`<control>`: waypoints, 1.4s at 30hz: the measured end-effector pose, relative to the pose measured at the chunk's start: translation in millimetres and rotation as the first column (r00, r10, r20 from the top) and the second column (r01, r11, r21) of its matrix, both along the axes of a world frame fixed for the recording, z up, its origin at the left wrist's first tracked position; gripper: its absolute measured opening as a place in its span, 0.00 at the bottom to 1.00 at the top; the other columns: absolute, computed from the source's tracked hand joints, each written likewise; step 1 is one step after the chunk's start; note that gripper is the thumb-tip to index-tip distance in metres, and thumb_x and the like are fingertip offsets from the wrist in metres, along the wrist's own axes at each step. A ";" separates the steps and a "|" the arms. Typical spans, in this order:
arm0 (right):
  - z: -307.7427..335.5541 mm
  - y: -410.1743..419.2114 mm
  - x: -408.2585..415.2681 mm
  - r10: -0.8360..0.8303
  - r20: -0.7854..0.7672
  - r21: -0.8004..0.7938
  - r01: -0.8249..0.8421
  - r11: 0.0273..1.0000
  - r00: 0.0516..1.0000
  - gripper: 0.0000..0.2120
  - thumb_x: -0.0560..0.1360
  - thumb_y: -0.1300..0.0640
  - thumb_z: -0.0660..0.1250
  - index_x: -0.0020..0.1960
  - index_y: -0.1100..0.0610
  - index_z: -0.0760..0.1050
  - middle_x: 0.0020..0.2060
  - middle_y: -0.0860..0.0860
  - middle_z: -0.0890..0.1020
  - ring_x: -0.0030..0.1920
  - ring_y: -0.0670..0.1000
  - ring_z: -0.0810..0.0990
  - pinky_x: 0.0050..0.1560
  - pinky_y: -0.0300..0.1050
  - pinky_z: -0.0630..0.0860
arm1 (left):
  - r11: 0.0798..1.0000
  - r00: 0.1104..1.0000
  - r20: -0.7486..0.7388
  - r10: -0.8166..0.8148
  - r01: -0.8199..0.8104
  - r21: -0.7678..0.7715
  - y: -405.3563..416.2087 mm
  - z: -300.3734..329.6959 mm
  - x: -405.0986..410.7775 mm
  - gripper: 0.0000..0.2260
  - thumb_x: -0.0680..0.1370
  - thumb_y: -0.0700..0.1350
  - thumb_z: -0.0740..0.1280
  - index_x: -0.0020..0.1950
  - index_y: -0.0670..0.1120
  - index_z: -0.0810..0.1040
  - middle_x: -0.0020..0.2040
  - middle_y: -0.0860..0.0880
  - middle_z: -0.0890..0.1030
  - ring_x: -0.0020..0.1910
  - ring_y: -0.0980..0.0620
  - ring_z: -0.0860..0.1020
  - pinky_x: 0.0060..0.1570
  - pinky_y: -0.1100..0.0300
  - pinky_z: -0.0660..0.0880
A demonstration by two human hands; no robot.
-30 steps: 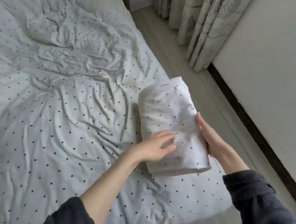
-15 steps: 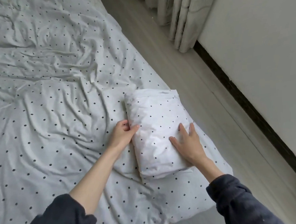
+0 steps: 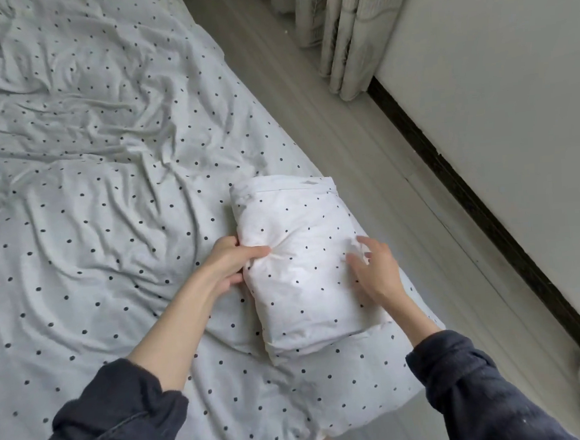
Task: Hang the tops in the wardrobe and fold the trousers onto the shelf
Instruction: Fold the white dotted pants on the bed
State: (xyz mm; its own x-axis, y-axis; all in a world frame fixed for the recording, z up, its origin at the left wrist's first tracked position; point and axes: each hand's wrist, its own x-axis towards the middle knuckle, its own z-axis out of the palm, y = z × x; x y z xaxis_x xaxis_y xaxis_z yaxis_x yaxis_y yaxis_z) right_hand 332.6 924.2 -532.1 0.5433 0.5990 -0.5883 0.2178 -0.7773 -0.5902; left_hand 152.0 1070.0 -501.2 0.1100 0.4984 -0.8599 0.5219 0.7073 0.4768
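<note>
Change: my left hand [image 3: 231,263] has shifted from steadying to pinching the side of the folded white polka-dot trousers [image 3: 302,263] | right hand [image 3: 376,270] has slid off the top, fingers relaxed against its right edge | bundle lies near the dotted bedsheet [image 3: 85,206] corner | I judge folding done, lift to shelf next.

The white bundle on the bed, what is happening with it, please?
A person in dark sleeves is handling a folded white dotted garment that lies near the edge of a bed with a dotted sheet. The left hand grips the bundle's left side, thumb pressed into the cloth. The right hand rests on its right side, fingers fairly straight. The bundle is on the bed, not lifted. No wardrobe or shelf is in view; a curtain hangs beyond.
</note>
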 end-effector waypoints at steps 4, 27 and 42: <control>7.1 7.8 9.7 -0.245 -0.400 -0.223 0.166 0.961 0.883 0.15 0.75 0.50 0.68 0.58 0.55 0.73 0.46 0.53 0.76 0.45 0.51 0.75 0.49 0.47 0.74 | 1.000 1.000 -0.024 0.007 -0.006 0.013 -2.9 5.6 -43.2 0.10 0.71 0.38 0.73 0.47 0.46 0.75 0.46 0.49 0.81 0.44 0.52 0.79 0.48 0.54 0.76; 162.2 -70.5 -11.5 -0.317 -0.550 -0.058 0.343 0.938 0.773 0.06 0.74 0.60 0.69 0.51 0.56 0.78 0.46 0.49 0.81 0.42 0.49 0.78 0.42 0.45 0.77 | 0.967 0.888 0.389 -0.244 0.251 0.032 -19.2 128.6 -74.7 0.22 0.64 0.37 0.72 0.57 0.43 0.74 0.47 0.45 0.83 0.43 0.49 0.81 0.37 0.55 0.80; 335.9 -438.8 -178.5 -0.835 -0.409 0.254 0.925 0.284 0.368 0.05 0.74 0.61 0.68 0.48 0.54 0.76 0.44 0.50 0.81 0.42 0.49 0.78 0.42 0.43 0.74 | 0.383 0.110 0.618 -0.778 0.864 0.328 -270.2 279.6 18.6 0.23 0.64 0.34 0.75 0.58 0.44 0.78 0.53 0.44 0.83 0.46 0.48 0.83 0.38 0.54 0.81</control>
